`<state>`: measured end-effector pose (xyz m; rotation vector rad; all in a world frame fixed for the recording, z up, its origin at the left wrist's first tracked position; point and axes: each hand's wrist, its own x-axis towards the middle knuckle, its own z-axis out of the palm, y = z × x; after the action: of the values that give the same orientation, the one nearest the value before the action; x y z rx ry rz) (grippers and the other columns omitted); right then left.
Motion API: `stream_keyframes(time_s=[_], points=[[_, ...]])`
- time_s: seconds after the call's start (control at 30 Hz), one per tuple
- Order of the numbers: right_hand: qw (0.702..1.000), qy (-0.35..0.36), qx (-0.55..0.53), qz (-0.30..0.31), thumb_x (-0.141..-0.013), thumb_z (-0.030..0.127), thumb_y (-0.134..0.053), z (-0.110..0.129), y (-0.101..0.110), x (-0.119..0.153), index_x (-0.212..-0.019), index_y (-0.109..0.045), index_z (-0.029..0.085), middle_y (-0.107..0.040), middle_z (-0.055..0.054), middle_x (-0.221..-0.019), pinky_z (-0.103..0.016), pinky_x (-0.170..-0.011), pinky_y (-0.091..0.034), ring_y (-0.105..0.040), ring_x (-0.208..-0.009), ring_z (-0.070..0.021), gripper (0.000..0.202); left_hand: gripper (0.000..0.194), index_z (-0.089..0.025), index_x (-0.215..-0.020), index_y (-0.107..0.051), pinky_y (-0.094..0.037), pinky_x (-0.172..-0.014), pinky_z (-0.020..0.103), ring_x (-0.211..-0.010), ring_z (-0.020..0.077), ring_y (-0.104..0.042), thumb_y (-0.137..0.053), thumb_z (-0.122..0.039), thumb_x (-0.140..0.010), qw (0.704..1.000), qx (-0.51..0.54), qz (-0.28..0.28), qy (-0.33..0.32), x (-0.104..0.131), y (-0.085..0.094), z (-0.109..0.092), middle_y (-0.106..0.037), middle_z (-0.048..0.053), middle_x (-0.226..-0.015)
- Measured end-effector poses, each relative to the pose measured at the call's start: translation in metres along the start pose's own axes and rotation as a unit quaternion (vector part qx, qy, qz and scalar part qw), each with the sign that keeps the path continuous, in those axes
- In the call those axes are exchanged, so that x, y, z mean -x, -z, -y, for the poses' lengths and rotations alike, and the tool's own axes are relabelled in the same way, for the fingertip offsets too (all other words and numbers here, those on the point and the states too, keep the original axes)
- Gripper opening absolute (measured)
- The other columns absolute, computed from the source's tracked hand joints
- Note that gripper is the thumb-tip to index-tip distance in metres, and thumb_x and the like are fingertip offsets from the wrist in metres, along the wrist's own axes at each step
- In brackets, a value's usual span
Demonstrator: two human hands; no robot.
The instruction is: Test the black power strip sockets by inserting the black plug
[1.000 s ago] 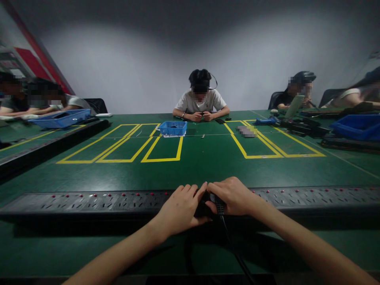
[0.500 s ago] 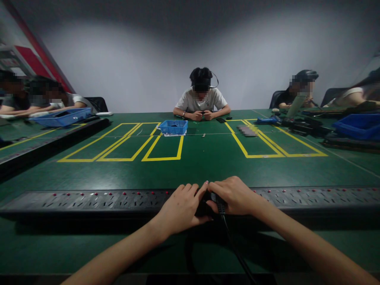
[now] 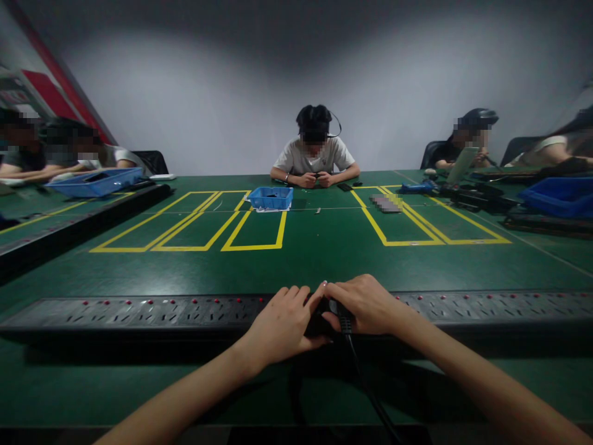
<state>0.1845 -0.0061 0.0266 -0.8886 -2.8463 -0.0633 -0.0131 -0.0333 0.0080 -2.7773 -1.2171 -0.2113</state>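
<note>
A long black power strip, dotted with red lights or buttons above its sockets, runs across the table before me. My left hand is wrapped over its middle, fingertips towards the far edge and thumb at the near side. Close against it, my right hand is closed around a black plug at the strip. From the plug a black cord hangs down towards me. Whether the plug's pins sit in a socket is hidden by my fingers. Both hands' fingertips nearly meet.
The green table carries yellow tape outlines. A blue bin stands beyond the strip, with further blue bins at the left and right. A person sits opposite; other people sit at both sides.
</note>
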Motion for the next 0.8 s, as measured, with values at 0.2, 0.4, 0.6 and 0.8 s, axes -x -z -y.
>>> stream_keyframes(time_s=[0.2, 0.4, 0.6, 0.8], points=[[1.000, -0.004, -0.004, 0.001, -0.087, 0.037, -0.036, 0.0002, -0.0003, 0.0001, -0.102, -0.046, 0.017, -0.060, -0.005, -0.082, -0.026, -0.056, -0.028, -0.053, -0.066, -0.0158, 0.027, 0.068, -0.013, -0.128, -0.031, -0.038, -0.076, 0.038, -0.089, 0.0265, -0.049, -0.047, -0.055, -0.077, 1.000, -0.006, 0.003, 0.001, 0.0001, -0.0003, -0.0001, -0.053, 0.010, -0.099], [1.000, -0.004, -0.001, 0.005, -0.088, 0.037, -0.035, 0.0009, 0.0002, -0.0004, -0.105, -0.045, 0.018, -0.061, -0.005, -0.083, -0.026, -0.056, -0.029, -0.054, -0.067, -0.0162, 0.028, 0.067, -0.013, -0.126, -0.034, -0.038, -0.076, 0.038, -0.089, 0.0266, -0.049, -0.048, -0.056, -0.077, 1.000, -0.008, 0.001, -0.002, 0.0002, -0.0008, 0.0004, -0.053, 0.010, -0.099], [1.000, -0.006, -0.014, 0.003, -0.086, 0.035, -0.037, 0.0013, 0.0013, -0.0003, -0.107, -0.046, 0.017, -0.061, -0.006, -0.084, -0.026, -0.058, -0.029, -0.055, -0.069, -0.0161, 0.029, 0.062, -0.012, -0.120, -0.040, -0.039, -0.076, 0.039, -0.088, 0.0264, -0.049, -0.049, -0.055, -0.077, 1.000, -0.006, 0.000, 0.000, 0.0006, 0.0002, -0.0001, -0.053, 0.010, -0.097], [1.000, -0.005, -0.022, 0.001, -0.087, 0.035, -0.038, 0.0014, 0.0014, 0.0003, -0.108, -0.046, 0.017, -0.062, -0.006, -0.084, -0.026, -0.058, -0.030, -0.055, -0.069, -0.0158, 0.029, 0.059, -0.011, -0.118, -0.043, -0.039, -0.076, 0.039, -0.087, 0.0262, -0.049, -0.046, -0.055, -0.078, 1.000, -0.008, 0.005, 0.000, 0.0001, 0.0003, 0.0000, -0.053, 0.010, -0.096]])
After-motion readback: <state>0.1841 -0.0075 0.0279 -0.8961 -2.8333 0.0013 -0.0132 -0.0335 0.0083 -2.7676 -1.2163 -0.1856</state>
